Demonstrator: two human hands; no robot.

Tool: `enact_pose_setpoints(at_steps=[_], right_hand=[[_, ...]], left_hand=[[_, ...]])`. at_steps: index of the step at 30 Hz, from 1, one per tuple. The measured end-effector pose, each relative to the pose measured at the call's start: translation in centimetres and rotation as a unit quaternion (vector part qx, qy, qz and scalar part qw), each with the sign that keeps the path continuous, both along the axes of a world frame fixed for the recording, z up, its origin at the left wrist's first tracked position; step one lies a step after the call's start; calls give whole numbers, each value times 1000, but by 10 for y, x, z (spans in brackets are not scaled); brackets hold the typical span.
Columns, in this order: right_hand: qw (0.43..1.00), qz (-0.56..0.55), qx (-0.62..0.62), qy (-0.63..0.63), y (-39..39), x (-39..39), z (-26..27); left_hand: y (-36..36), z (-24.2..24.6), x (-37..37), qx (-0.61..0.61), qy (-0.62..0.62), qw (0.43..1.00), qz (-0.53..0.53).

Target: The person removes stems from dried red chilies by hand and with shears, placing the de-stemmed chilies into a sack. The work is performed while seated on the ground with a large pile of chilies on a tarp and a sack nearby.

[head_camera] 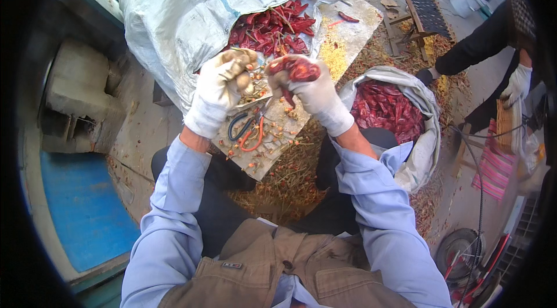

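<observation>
My left hand (227, 79), in a soiled white glove, has its fingers curled; a pepper stem end with an orange tip shows at the fingertips. Close by on the right, my gloved right hand (300, 83) grips dried red chili peppers (303, 71), one hanging below the palm. Beneath both hands is a pale board (278, 151) strewn with cut stems (256, 162). Scissors (246, 130) with one black and one orange handle lie on it. Beyond the hands, dried red chilies (278, 29) spill from the mouth of a large white woven sack (182, 16).
An open white sack (431, 134) of red chilies (387, 110) stands by my right knee. Yellow seeds (334, 53) cover part of the board. Another person's gloved hand (518, 83) and dark trouser leg (474, 53) are at right, near a folding stool (420, 16). Stems litter the floor (287, 190).
</observation>
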State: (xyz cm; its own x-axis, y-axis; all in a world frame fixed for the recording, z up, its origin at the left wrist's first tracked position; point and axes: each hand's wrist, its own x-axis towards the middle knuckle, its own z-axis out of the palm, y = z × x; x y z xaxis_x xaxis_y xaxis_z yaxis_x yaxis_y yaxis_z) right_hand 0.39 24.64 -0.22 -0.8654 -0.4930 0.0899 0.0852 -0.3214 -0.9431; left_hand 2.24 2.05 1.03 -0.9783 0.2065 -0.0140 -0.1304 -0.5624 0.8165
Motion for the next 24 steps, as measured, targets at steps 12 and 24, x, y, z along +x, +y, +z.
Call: enact_pose_setpoints(at_steps=[12,24], right_hand=[[985,-154,-55,-49,7,-13,-8],[982,-176,11,-62,4,-8,-5]], left_hand=[[-66,-49,-24,-753,44,656,-36],[-59,-115,-55,-812,195,543,82]])
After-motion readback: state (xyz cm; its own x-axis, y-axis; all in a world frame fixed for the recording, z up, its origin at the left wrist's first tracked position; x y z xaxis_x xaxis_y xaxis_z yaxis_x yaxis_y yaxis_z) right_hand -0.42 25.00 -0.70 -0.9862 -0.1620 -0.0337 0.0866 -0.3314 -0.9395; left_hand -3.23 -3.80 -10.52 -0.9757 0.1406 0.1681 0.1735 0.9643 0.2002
